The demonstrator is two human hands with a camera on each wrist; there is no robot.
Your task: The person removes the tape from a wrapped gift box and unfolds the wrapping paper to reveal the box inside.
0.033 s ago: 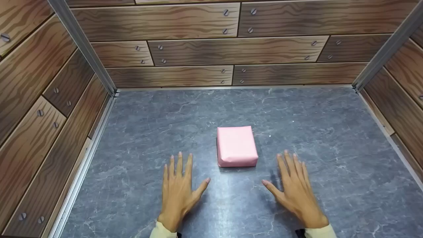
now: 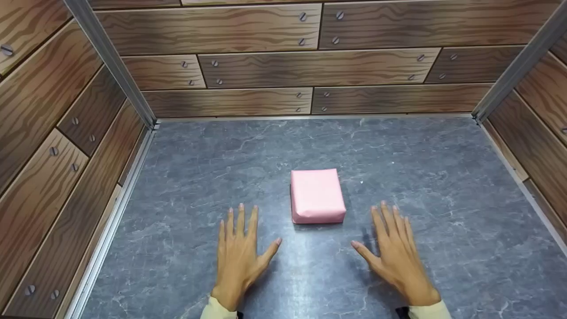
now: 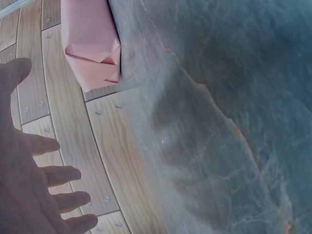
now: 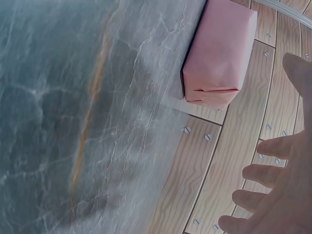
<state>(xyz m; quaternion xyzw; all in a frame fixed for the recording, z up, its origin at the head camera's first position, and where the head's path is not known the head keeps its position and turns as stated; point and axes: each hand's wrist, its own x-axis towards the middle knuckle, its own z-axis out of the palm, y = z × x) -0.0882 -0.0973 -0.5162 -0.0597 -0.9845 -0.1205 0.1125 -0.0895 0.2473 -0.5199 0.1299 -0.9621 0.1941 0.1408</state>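
A pink box (image 2: 316,195), apparently wrapped in paper, lies flat on the grey marbled tabletop (image 2: 212,155) near the middle of the head view. To its lower left is my left hand (image 2: 239,257), palm down, fingers straight and thumb spread toward the box. My right hand (image 2: 398,257) mirrors it at the lower right. Both hands are empty and apart from the box. Folded paper shows on the box's side (image 3: 92,58) in the left wrist view, and creases mark the box (image 4: 217,58) in the right wrist view. Shadows below suggest both hands hover above the surface.
Wood-plank-patterned walls (image 2: 257,71) enclose the tabletop at the back, left and right. Metal strips (image 2: 110,66) run up the back corners, and a metal rail (image 2: 117,221) edges the left side. Pale sleeves (image 2: 217,310) cover the wrists.
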